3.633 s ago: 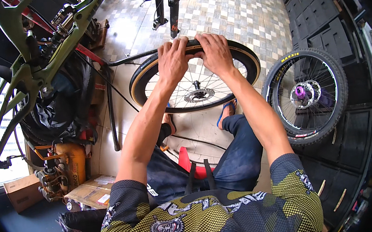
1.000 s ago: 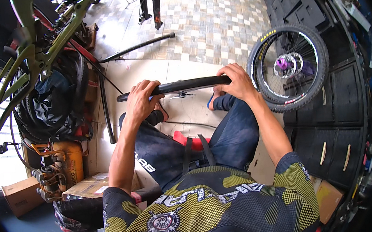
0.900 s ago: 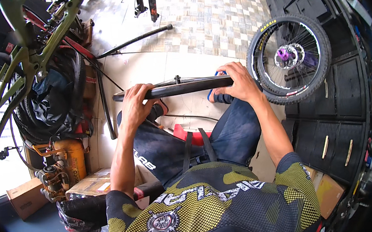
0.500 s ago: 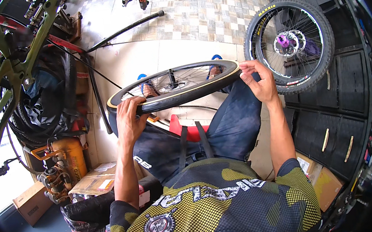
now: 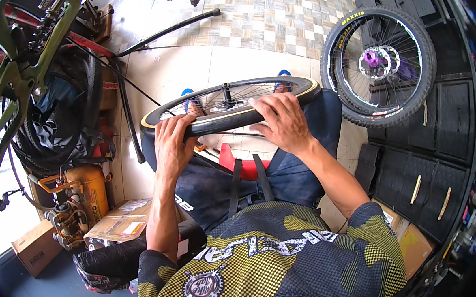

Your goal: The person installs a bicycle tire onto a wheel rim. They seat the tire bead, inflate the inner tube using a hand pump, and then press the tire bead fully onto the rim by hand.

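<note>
Two bare hands hold a bicycle wheel lying nearly flat over the seated person's knees, its near rim toward the body and its hub sticking up in the middle. The left hand is closed around the near-left part of the black tyre, fingers curled over the top and thumb toward the body. The right hand lies on the near-right part of the tyre with the fingers spread and pressing over its edge, more laid on than clenched. The rim shows a tan band along its side, and thin spokes run to the hub. Blue shoes show just beyond the wheel's far edge, on the pale floor. To the right, well apart from the hands, a second wheel with a knobby tyre and a purple hub leans upright against a dark cabinet. At far left an olive bike frame hangs over a heap of black tyres, and a loose tyre lies curved across the floor beyond it. Near left stand an orange compressor and cardboard boxes. A red stool shows between the person's thighs.
</note>
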Demonstrator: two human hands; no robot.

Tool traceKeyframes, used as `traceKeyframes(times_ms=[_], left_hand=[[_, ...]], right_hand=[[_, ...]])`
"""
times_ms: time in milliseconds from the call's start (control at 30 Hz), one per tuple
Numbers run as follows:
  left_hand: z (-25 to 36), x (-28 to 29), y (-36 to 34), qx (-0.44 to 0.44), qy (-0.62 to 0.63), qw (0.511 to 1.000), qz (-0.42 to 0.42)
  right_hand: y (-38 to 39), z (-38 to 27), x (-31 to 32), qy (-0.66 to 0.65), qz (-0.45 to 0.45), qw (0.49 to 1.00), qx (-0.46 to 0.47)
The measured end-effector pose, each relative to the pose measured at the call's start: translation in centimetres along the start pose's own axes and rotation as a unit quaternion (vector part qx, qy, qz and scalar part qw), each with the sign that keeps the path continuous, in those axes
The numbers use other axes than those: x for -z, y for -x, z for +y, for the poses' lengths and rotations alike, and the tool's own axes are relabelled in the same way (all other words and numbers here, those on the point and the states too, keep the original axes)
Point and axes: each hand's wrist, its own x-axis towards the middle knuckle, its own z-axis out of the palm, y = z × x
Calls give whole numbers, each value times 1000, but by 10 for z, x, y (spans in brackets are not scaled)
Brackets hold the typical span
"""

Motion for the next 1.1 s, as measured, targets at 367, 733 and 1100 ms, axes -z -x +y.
traceKeyframes(times_ms=[367,733,1100], left_hand=[[-23,22,-106,-7,60,998,-24],[22,-17,-210,-46,-193,976,-86],[0,-78,-265,-56,-132,987,77]], right_hand=[[-103,52,16,-18,-18,999,-38],[-165,83,-10,55,-62,994,-72],[-201,123,-52,68,0,993,-93]])
